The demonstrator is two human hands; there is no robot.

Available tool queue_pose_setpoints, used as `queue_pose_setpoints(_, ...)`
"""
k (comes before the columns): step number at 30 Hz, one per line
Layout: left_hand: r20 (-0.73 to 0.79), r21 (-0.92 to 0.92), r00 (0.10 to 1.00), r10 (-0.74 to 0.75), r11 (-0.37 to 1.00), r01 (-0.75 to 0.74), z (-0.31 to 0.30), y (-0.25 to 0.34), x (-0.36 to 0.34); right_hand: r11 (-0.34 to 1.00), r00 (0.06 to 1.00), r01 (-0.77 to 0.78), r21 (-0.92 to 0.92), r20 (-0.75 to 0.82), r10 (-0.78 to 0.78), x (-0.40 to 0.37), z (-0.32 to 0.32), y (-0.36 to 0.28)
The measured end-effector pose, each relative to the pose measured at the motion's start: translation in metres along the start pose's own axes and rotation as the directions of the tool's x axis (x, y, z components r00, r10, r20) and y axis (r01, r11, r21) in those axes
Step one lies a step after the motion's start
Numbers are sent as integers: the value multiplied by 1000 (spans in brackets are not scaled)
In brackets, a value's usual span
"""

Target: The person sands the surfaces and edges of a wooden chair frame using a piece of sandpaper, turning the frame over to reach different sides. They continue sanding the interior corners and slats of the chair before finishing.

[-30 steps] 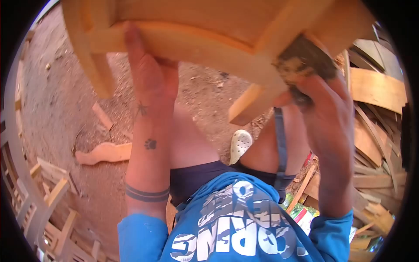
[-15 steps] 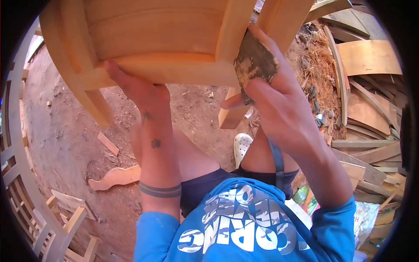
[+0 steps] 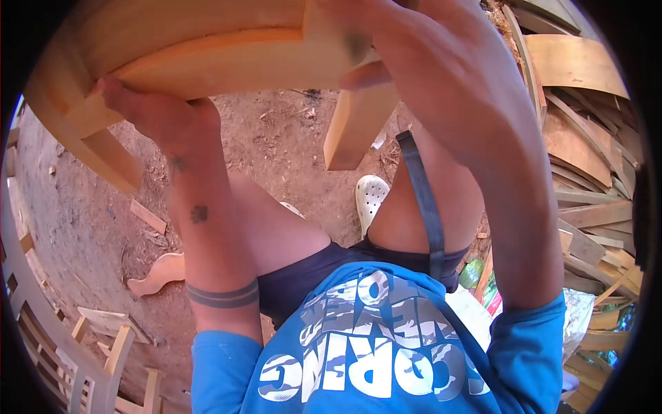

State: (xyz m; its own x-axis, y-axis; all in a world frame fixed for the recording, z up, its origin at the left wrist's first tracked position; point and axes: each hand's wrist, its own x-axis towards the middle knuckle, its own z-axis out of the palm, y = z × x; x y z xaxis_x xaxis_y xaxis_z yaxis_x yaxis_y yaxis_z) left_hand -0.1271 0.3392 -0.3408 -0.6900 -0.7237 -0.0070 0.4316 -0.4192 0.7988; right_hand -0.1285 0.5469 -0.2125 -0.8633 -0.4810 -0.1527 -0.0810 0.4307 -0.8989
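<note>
A pale wooden furniture piece (image 3: 227, 65) with a recessed panel fills the top of the view, above my thighs. My left hand (image 3: 162, 121) is closed around its lower rail near the left corner, thumb on the panel's face and the fingers mostly hidden beneath. Near the right end of the rail, my right hand (image 3: 407, 55) is closed on a dark, worn piece of sandpaper (image 3: 356, 45), which is blurred and largely covered by the hand. A wooden leg (image 3: 352, 134) of the piece sticks down below my right hand.
Scrap boards (image 3: 586, 138) are piled on the right. At the left stands a slatted wooden frame (image 3: 69, 345). A curved wood offcut (image 3: 158, 272) and a small strip (image 3: 148, 216) lie on the dirt ground (image 3: 269, 148). A white clog (image 3: 371, 200) shows between my legs.
My right hand has moved up and left over the wood with the sandpaper, now blurred. The furniture piece and my left hand sit higher and further left in view.
</note>
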Motion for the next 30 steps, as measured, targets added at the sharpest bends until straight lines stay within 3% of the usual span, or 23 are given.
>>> queue_pose_setpoints(8,10,5,1000,-15,1000,15,0,-1,1,993,998,14,-120,-66,-22,4,-5,-16)
queue_pose_setpoints(12,14,9,1000,-8,1000,8,0,0,1,911,951,-88,-404,-307,-44,1,17,-25)
queue_pose_setpoints(13,17,4,1000,-25,1000,25,2,2,0,831,901,-122,-542,-412,-136,-2,37,-31)
queue_pose_setpoints(15,17,-2,999,-30,1000,31,1,1,1,717,872,-85,-692,-399,-282,-4,47,-28)
queue_pose_setpoints(18,-16,21,1000,-2,1000,2,3,0,2,654,908,185,-734,-127,-399,1,22,-10)
queue_pose_setpoints(19,-51,49,999,1,999,2,7,1,-1,625,900,267,-733,-42,-433,1,14,-8)
queue_pose_setpoints(21,-54,73,999,-3,997,7,9,3,-4,710,952,202,-675,-36,-305,0,6,-9)
queue_pose_setpoints(23,20,71,1000,-16,997,15,6,4,-3,849,986,-125,-513,-159,49,10,9,-32)
queue_pose_setpoints(25,1,32,999,-45,998,45,9,7,-8,845,897,-440,-304,-185,401,25,14,-55)
queue_pose_setpoints(27,-5,23,998,-55,998,56,9,9,-10,861,880,-473,-188,-147,452,25,16,-48)
queue_pose_setpoints(30,6,26,999,-49,998,49,8,6,-8,974,980,-180,-137,-112,166,17,16,-14)
